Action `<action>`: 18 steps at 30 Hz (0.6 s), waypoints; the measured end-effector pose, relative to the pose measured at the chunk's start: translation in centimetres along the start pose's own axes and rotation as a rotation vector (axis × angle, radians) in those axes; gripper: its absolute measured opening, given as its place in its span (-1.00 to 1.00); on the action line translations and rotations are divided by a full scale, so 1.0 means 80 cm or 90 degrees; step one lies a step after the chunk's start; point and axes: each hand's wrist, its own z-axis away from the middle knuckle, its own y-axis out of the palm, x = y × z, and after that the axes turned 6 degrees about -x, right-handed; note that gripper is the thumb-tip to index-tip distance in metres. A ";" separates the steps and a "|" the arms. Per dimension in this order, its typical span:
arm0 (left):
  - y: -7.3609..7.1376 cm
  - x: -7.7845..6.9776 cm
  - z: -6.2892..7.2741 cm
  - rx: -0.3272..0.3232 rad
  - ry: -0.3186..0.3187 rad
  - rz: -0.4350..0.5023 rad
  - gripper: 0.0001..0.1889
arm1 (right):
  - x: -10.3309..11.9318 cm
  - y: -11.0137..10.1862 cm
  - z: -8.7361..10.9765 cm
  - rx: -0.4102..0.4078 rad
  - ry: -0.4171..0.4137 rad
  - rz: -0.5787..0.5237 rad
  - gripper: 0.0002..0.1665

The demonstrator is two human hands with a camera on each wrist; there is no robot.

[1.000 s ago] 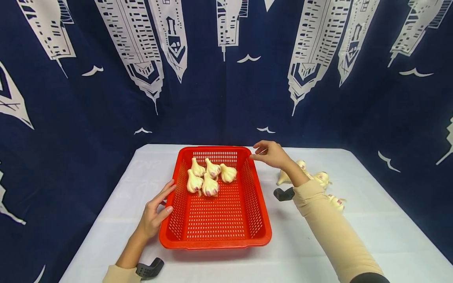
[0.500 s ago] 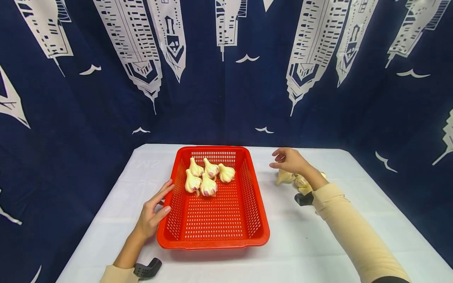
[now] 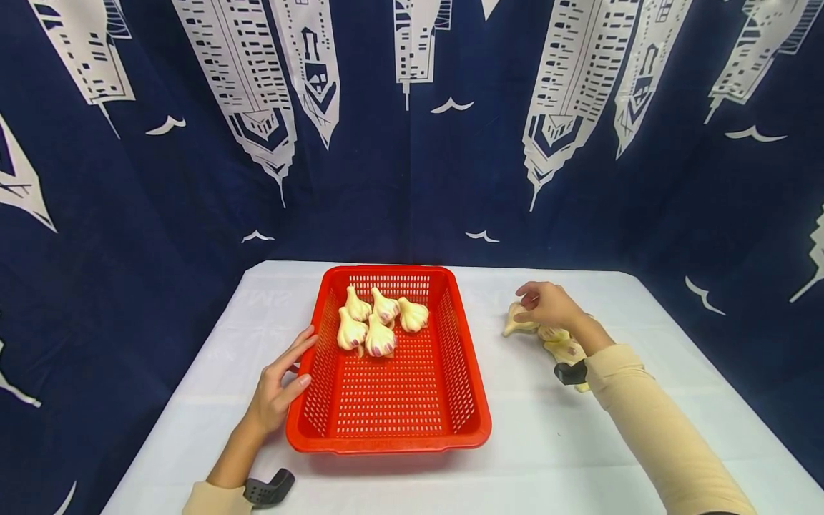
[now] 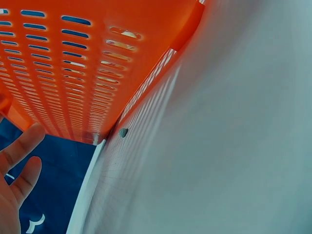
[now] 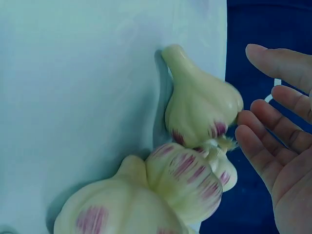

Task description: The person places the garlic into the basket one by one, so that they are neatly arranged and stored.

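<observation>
A red perforated plastic basket sits on the white table, with several garlic bulbs grouped in its far left part. Against the basket's left side rests my left hand, its fingers extended along the rim. My right hand hovers over a loose pile at the right. Its thumb and fingers are spread at one garlic bulb whose stem points away from the palm, fingertips close to the root end. More garlic bulbs lie beside that one, partly hidden under the right wrist in the head view.
The white tablecloth covers the table. A dark blue curtain with white building prints hangs behind its far edge. Each wrist wears a black device just past the sleeve.
My right hand has moved from beside the basket's far right corner, rightward and down to the loose garlic bulbs. The left hand stays on the basket's side.
</observation>
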 end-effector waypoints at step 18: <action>0.001 0.001 0.000 -0.005 0.009 -0.006 -0.40 | -0.017 0.011 0.002 0.042 0.064 0.012 -0.38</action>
